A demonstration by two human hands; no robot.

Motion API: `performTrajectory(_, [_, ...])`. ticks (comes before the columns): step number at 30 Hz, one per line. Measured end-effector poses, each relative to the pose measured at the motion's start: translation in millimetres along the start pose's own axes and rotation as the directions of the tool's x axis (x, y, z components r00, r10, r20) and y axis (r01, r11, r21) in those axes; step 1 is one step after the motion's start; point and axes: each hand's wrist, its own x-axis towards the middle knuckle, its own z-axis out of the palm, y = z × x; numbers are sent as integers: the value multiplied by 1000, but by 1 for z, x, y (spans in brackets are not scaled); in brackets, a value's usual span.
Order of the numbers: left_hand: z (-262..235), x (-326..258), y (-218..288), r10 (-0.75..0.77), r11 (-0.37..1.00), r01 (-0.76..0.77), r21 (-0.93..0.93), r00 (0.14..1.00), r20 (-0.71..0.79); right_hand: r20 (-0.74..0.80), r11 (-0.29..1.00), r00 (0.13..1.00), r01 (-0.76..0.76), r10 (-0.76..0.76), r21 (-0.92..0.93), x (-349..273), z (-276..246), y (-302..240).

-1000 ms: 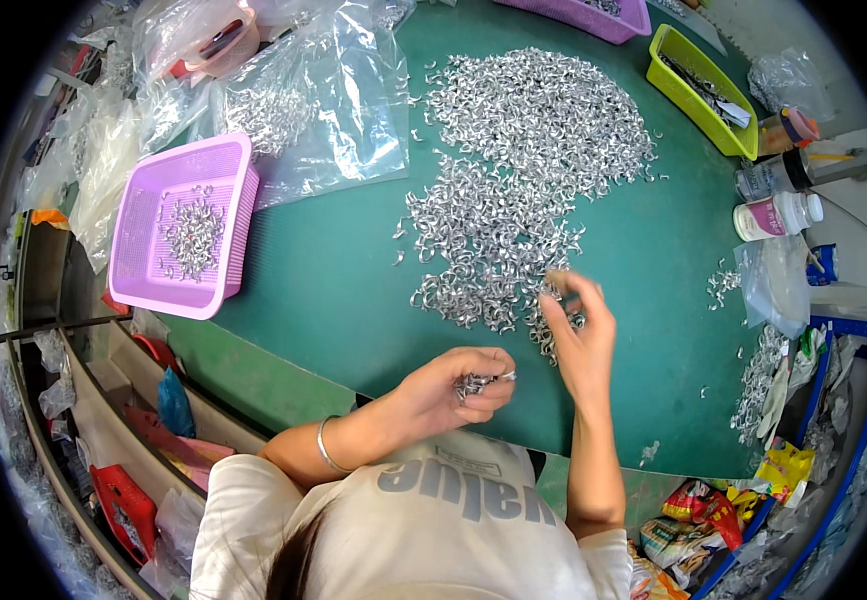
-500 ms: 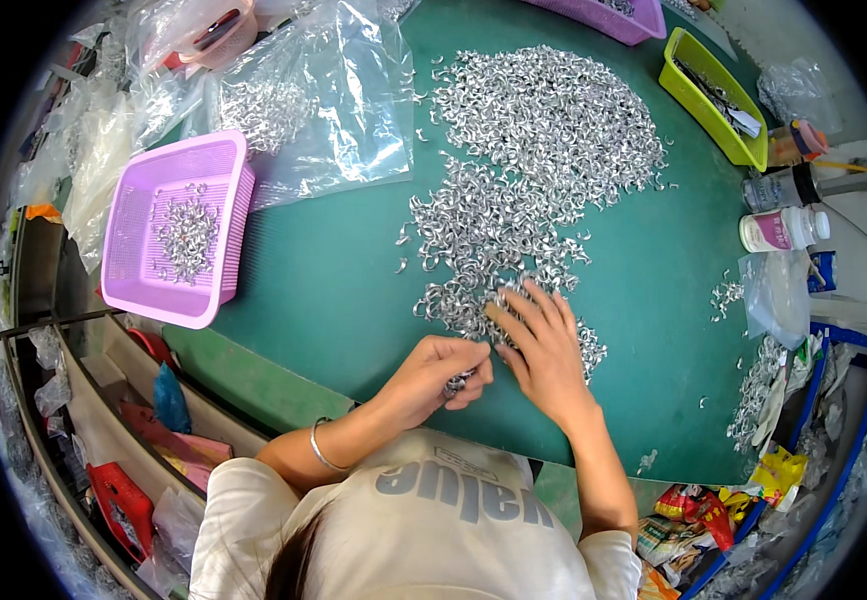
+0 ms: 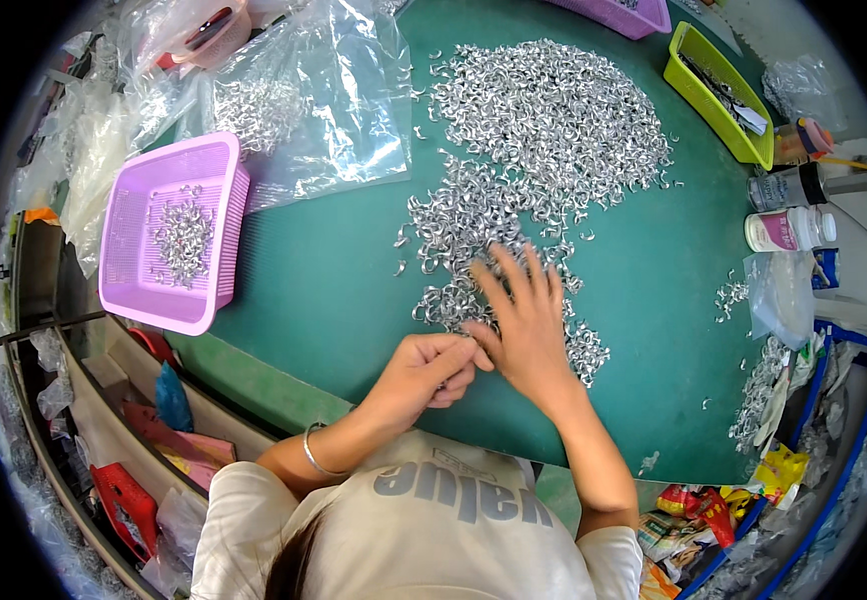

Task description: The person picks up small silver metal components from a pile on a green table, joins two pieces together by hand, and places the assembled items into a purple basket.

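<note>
Our right hand [image 3: 526, 325] lies flat, fingers spread, on the small curved metal pieces [image 3: 544, 140] heaped on the green worktop [image 3: 324, 270]; our left hand [image 3: 432, 368] is curled beside it, contents hidden. Light, stiff, slippery, they seem best pinched singly.

basket [image 3: 216, 215] left of metal pieces [image 3: 544, 130] | tray [image 3: 714, 95] right | both on table [image 3: 324, 270]

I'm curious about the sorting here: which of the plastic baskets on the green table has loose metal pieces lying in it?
The pink basket at the left edge of the table. A small heap of shiny metal pieces lies in it, while the green basket at the far right holds flat dark things.
</note>
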Motion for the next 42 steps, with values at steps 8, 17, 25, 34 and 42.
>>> performTrajectory(8, [-13, 0, 5, 96, 994, -101, -41, 988, -119, 153, 983, 971, 178, -184, 55, -43, -4, -3])
performTrajectory(17, [-8, 4, 5, 70, 991, -58, 121, 993, -98, -278, 967, 929, -211, 243, 140, -24, -9, 2])
performTrajectory(25, [-1, 7, 2, 44, 984, -31, 176, 996, -73, -345, 981, 919, -188, 191, 43, 12, -19, 42])
performTrajectory(34, [-6, 11, 7, 137, 969, -111, 223, 985, -107, 144, 998, 989, 11, -19, 55, -13, -13, 4])
performTrajectory(42, [-12, 14, 16, 266, 960, -232, 158, 933, -244, -163, 995, 982, -89, 96, 52, 30, -4, 5])
